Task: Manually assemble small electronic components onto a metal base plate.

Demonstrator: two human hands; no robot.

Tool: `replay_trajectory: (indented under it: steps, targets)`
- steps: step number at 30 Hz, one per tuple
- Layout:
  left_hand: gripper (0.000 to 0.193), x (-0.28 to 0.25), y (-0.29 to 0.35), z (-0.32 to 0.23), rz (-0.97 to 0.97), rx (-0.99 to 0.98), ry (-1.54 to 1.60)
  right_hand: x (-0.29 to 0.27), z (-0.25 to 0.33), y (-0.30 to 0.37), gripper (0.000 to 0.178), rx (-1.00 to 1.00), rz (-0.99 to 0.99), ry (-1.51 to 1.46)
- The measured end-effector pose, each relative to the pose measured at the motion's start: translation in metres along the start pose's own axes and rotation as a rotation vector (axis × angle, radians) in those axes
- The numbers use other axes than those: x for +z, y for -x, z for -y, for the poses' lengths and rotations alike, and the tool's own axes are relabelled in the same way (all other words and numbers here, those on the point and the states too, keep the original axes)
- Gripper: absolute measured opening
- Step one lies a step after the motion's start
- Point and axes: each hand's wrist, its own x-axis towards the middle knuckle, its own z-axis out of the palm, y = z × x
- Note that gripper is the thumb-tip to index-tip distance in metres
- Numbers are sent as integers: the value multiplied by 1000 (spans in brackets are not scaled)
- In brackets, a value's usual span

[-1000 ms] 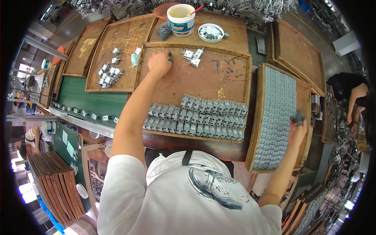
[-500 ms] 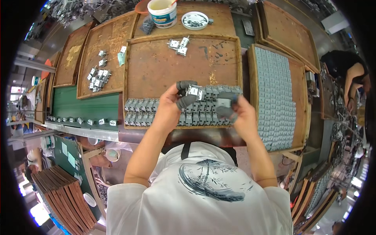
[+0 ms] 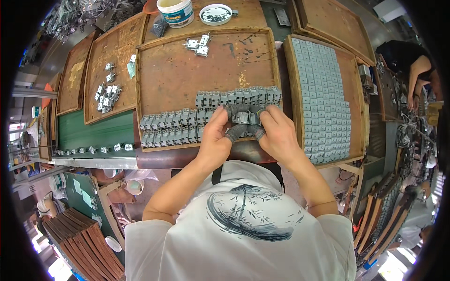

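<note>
Over the near rows of the wooden tray (image 3: 187, 75), my left hand (image 3: 218, 131) and my right hand (image 3: 279, 131) meet. Between their fingertips is one small boxy metal part (image 3: 243, 117) with a pale grey face. Both hands are closed on it, left fingers at one end, right fingers at the other. Grey covers wrap the thumb and finger tips. Beneath and beside my hands stand rows of similar metal parts (image 3: 173, 119), packed tightly; my hands hide some of them. A few loose parts (image 3: 199, 45) lie toward the tray's far edge.
At right, another wooden tray holds dense rows of grey parts (image 3: 318, 93). Loose parts (image 3: 108, 96) lie on a board at left, beside a green conveyor belt (image 3: 93, 133) carrying several parts. A white tub (image 3: 176, 13) and a white dish (image 3: 215, 15) stand beyond. A co-worker (image 3: 412, 61) is at far right.
My right hand, apart from the left half a second ago, has come in to grip the part from its right end. My left hand has moved slightly nearer me. The view has shifted a little.
</note>
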Motion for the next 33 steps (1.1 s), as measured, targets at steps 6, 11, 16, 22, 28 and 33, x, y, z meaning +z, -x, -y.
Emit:
replay_trajectory:
  steps: [6, 11, 16, 22, 28, 33]
  targets:
    - [68, 13, 4, 9, -110, 139, -630, 11, -1, 7, 26, 36, -114, 52]
    - [68, -6, -11, 15, -54, 411, -794, -12, 6, -6, 33, 472, 155, -362]
    - [63, 0, -15, 3, 73, 524, -757, -8, -17, 0, 45, 319, 346, -526]
    - [62, 2, -16, 5, 109, 403, -766, 0, -29, 6, 41, 327, 341, -467]
    - [53, -55, -37, -1, -140, 52, -953, -50, -119, 21, 17, 635, -153, -115]
    - [46, -176, -46, 24, -259, -310, -602, -128, -288, 92, 34, 829, -287, 715]
